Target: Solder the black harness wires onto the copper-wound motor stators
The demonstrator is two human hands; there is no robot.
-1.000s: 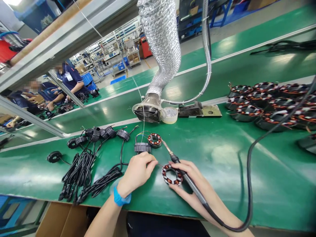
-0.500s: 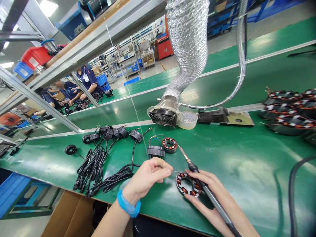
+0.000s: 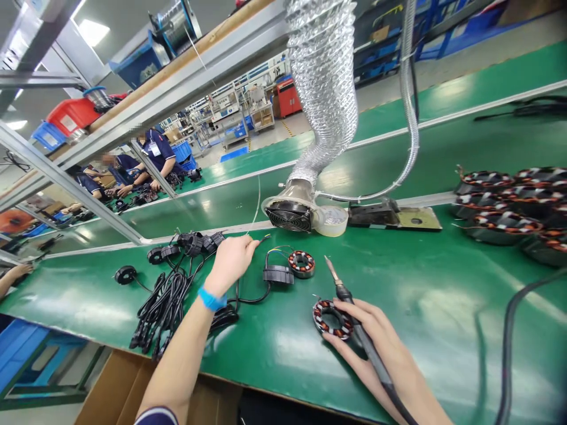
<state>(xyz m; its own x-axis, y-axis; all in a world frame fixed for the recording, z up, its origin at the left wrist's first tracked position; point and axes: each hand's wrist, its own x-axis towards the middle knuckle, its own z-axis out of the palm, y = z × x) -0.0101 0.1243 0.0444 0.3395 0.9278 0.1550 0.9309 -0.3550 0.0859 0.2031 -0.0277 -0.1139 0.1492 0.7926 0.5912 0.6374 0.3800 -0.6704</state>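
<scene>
My left hand (image 3: pixel 233 262) is closed, its fingers pinched where a thin solder wire (image 3: pixel 258 203) comes down to them; the exact grip is partly hidden. Coloured wire ends of a black cable (image 3: pixel 266 237) show just beyond these fingertips. In my right hand (image 3: pixel 376 336) are both a soldering iron (image 3: pixel 370 348), tip pointing up and away, and a motor stator (image 3: pixel 315 321) with copper windings, held by its edge between thumb and fingers. Between the hands, a second stator (image 3: pixel 302 264) lies against a black round housing (image 3: pixel 278 274), with thin wires looping between them.
Bundled black cables (image 3: pixel 163 301) with round housings lie at left. A fume fan (image 3: pixel 290 215) on a silver duct (image 3: pixel 323 88), a round tub (image 3: pixel 332 221) and an iron stand (image 3: pixel 394 215) stand behind. Stacked stators (image 3: pixel 500 227) are at right. Co-workers sit at far left.
My left hand has moved left and away from the held stator, over to the hanging wire, which now bends. My right hand keeps the iron and stator, shifted slightly in view.
</scene>
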